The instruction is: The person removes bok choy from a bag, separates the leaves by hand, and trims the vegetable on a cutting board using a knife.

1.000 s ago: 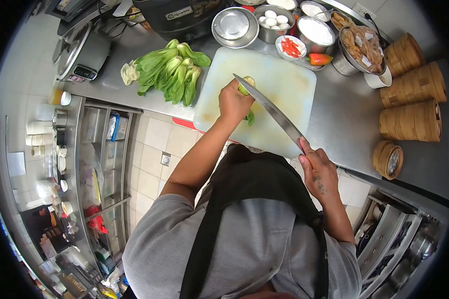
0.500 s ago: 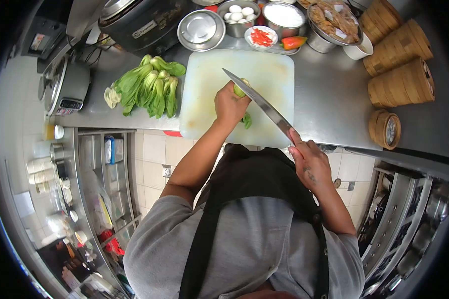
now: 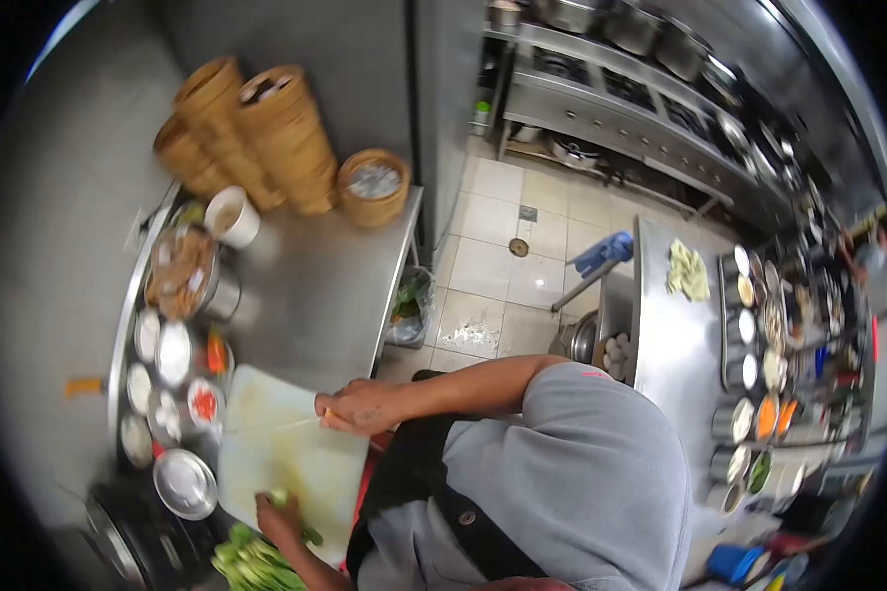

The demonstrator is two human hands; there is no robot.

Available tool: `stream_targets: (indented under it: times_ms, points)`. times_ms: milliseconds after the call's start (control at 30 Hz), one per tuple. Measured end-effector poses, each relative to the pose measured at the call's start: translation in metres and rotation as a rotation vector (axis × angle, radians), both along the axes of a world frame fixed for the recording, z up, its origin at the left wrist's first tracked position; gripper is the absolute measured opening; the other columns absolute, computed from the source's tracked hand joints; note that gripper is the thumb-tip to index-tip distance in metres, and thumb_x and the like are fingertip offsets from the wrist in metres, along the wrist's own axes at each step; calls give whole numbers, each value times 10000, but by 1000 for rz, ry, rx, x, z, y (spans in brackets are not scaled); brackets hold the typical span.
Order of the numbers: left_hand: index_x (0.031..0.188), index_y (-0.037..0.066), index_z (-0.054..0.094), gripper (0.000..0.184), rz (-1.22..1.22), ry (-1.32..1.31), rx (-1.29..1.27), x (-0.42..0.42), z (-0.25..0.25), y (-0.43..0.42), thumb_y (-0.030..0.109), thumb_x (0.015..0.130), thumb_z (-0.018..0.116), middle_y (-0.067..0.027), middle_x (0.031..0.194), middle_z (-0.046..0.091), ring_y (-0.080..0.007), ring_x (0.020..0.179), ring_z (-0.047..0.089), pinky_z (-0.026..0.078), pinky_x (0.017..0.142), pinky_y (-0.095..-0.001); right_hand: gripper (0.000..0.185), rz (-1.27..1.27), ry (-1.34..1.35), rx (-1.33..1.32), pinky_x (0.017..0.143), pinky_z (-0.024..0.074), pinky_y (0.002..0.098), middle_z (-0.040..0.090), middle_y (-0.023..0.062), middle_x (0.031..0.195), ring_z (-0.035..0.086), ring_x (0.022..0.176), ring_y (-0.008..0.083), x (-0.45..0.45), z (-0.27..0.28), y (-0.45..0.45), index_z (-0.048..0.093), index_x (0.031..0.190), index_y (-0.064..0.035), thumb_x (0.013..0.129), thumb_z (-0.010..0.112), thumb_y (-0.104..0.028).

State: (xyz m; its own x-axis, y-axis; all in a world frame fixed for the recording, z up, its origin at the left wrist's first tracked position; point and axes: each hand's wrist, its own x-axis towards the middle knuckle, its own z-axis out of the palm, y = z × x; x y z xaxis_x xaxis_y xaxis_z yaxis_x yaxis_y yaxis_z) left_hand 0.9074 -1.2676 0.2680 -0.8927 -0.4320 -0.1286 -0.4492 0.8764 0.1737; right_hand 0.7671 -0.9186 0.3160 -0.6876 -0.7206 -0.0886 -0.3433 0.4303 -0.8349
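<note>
My right hand (image 3: 360, 406) is wrapped round the handle of a kitchen knife (image 3: 291, 426). Its blade lies across the white cutting board (image 3: 330, 473), thin and blurred from this angle. Lower on the board, my left hand (image 3: 280, 519) is closed around a head of bok choy (image 3: 282, 495), with only a pale green end showing above the fingers. Some green leaf shows beside that hand. More bok choy (image 3: 251, 561) lies at the bottom left, partly behind my left forearm. The blade and the held bok choy are apart.
Bowls with red pepper strips (image 3: 205, 404) and eggs (image 3: 166, 419), and a metal lid (image 3: 185, 483), stand left of the board. Bamboo steamers (image 3: 296, 138) stand farther back. A bin (image 3: 411, 305) sits below the counter edge. Another counter (image 3: 660, 325) is on the right; a stove (image 3: 611, 94) stands beyond.
The view has swung to the right, bringing the stove and second counter in. The knife has moved away from the bok choy, which my left hand still holds.
</note>
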Motion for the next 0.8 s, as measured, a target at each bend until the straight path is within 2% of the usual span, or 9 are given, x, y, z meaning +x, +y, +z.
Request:
stream_targets:
  times_ms: [200, 300, 400, 467, 500, 567, 700, 733, 800]
  points:
    - [1179, 47, 673, 564, -130, 211, -76, 8, -18, 3, 131, 647, 841, -158, 1102, 689, -359, 1148, 601, 339, 1086, -516, 369, -188, -30, -147, 761, 479, 524, 654, 223, 847, 637, 853, 451, 3, -37, 6, 524, 1070, -57, 1008, 469, -416]
    - [1308, 120, 609, 515, -270, -96, -56, 13, -11, -18, 346, 858, 715, -121, 1304, 614, -355, 1253, 539, 246, 1095, -697, 431, -239, -69, -98, 777, 480, 516, 649, 233, 855, 635, 873, 453, 4, -38, 13, 560, 1030, -50, 989, 486, -473]
    - [1249, -50, 592, 320, -140, 147, 415, 20, -58, -55, -12, 932, 577, -162, 1147, 583, -257, 949, 588, 594, 716, -346, 461, -258, -58, -154, 816, 494, 489, 667, 212, 894, 657, 907, 411, -2, -42, 16, 582, 1040, -50, 994, 477, -497]
    - [1178, 33, 681, 513, -198, 171, 169, 17, -53, -42, 89, 678, 782, -175, 1131, 685, -359, 1153, 604, 360, 1092, -505, 439, -250, -64, -238, 848, 505, 460, 684, 190, 937, 670, 946, 362, -4, -64, 5, 593, 1065, -54, 1001, 489, -475]
    - [1165, 33, 689, 467, -291, 127, 135, 11, -41, -29, 76, 703, 741, -190, 1150, 681, -371, 1151, 600, 394, 1063, -523, 372, -131, -119, -420, 891, 515, 413, 698, 145, 1025, 666, 997, 287, -2, -34, 19, 608, 1069, -40, 1011, 519, -397]
    - [1313, 82, 607, 620, -435, 22, 67, 17, -95, -72, 105, 713, 764, -208, 1281, 620, -401, 1193, 564, 409, 1060, -518, 265, -108, -44, -402, 849, 529, 375, 697, 125, 1001, 657, 976, 253, -12, -80, 13, 633, 1027, -37, 1015, 520, -276]
    - [1415, 107, 505, 758, -285, 171, 65, 2, -18, -11, 150, 722, 808, -163, 1429, 516, -377, 1371, 420, 251, 1168, -568, 226, -175, -87, -204, 782, 525, 305, 690, 162, 966, 671, 914, 179, -27, -73, 34, 682, 1003, -26, 1005, 542, -204]
    - [1391, 108, 528, 764, -240, 188, 60, 3, -14, -7, 166, 694, 836, -128, 1419, 525, -344, 1385, 409, 215, 1171, -604, 219, -112, 99, -228, 731, 526, 335, 678, 200, 887, 686, 842, 168, -37, -74, 41, 677, 993, -19, 1003, 568, -209]
    - [1355, 113, 559, 743, -132, 173, 58, 17, -10, 2, 186, 678, 855, -58, 1418, 523, -270, 1401, 398, 177, 1176, -640, 326, -126, 178, 161, 611, 484, 438, 628, 210, 697, 659, 658, 370, -38, -42, 44, 630, 917, -12, 1017, 555, -314]
